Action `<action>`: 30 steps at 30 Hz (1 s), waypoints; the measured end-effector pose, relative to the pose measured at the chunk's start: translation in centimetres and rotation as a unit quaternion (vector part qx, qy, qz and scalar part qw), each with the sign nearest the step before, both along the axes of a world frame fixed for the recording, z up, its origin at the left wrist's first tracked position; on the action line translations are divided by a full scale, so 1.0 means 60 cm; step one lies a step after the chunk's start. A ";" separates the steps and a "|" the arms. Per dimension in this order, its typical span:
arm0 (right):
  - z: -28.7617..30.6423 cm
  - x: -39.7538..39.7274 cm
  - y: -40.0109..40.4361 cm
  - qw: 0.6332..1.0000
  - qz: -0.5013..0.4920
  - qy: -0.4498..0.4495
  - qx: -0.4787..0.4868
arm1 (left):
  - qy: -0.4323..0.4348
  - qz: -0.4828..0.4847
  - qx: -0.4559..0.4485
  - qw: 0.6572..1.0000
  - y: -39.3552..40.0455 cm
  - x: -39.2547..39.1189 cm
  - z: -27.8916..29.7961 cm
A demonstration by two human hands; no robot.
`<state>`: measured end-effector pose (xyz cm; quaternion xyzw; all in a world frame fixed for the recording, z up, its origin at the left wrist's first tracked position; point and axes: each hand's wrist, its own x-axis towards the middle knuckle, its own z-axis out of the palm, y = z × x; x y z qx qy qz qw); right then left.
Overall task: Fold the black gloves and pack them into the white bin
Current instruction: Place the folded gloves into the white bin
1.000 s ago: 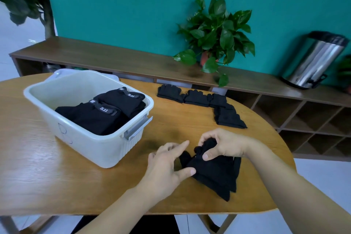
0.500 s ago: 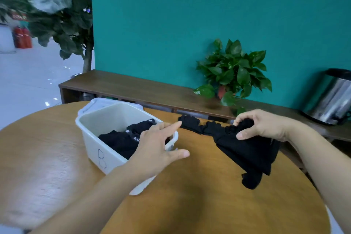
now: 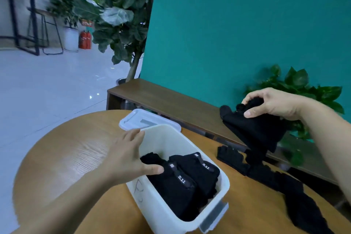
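Note:
My right hand (image 3: 273, 103) grips a folded pair of black gloves (image 3: 254, 131) in the air, above and to the right of the white bin (image 3: 167, 213). Inside the bin lie folded black gloves (image 3: 182, 178) with small white labels. My left hand (image 3: 127, 157) hovers over the bin's left rim with straight, spread fingers and its thumb over the gloves inside; contact with the rim is unclear. More black gloves (image 3: 231, 157) lie in a row on the wooden table (image 3: 62, 157), right of the bin.
The bin's white lid (image 3: 144, 120) lies on the table just behind the bin. A low wooden shelf (image 3: 171, 100) runs along the teal wall, with a leafy potted plant (image 3: 300, 85) behind my right hand. A tall plant (image 3: 117, 15) stands at the wall's corner.
My right hand has lifted the folded gloves off the table and carried them up and toward the bin. My left hand has moved from the gloves to the bin's left rim. The view swung left.

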<state>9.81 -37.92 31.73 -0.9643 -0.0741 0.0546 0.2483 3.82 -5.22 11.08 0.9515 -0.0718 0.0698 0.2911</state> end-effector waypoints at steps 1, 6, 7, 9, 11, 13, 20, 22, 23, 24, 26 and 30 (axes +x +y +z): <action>0.004 0.022 0.021 1.000 0.014 -0.007 -0.003 | 0.010 0.003 0.004 1.000 0.004 0.004 -0.007; 0.015 0.110 0.123 0.996 0.081 -0.025 0.011 | 0.056 -0.001 0.007 0.998 0.015 0.015 -0.028; 0.014 0.126 0.141 0.995 0.096 -0.028 0.012 | 0.062 -0.002 0.008 0.998 0.018 0.018 -0.032; 0.008 0.155 0.176 0.991 0.129 -0.039 0.009 | 0.068 -0.002 0.011 0.998 0.021 0.024 -0.038; -0.004 0.178 0.207 0.986 0.162 -0.046 0.008 | 0.076 -0.003 0.014 0.997 0.024 0.027 -0.042; -0.025 0.195 0.235 0.980 0.194 -0.044 -0.004 | 0.085 -0.002 0.003 0.996 0.026 0.029 -0.045; -0.162 0.211 0.288 0.956 0.290 0.013 -0.045 | 0.104 -0.003 -0.023 0.994 0.030 0.035 -0.042; -0.195 0.209 0.289 0.952 0.301 0.020 -0.047 | 0.103 -0.004 -0.029 0.994 0.030 0.035 -0.043; -0.210 0.207 0.289 0.951 0.305 0.023 -0.047 | 0.102 -0.005 -0.031 0.994 0.030 0.034 -0.043; -0.224 0.204 0.288 0.949 0.311 0.025 -0.050 | 0.099 -0.006 -0.032 0.995 0.029 0.034 -0.043; -0.250 0.201 0.288 0.946 0.317 0.020 -0.064 | 0.094 -0.008 -0.036 0.995 0.030 0.033 -0.044; -0.296 0.191 0.290 0.942 0.327 0.020 -0.070 | 0.088 -0.006 -0.035 0.995 0.031 0.034 -0.046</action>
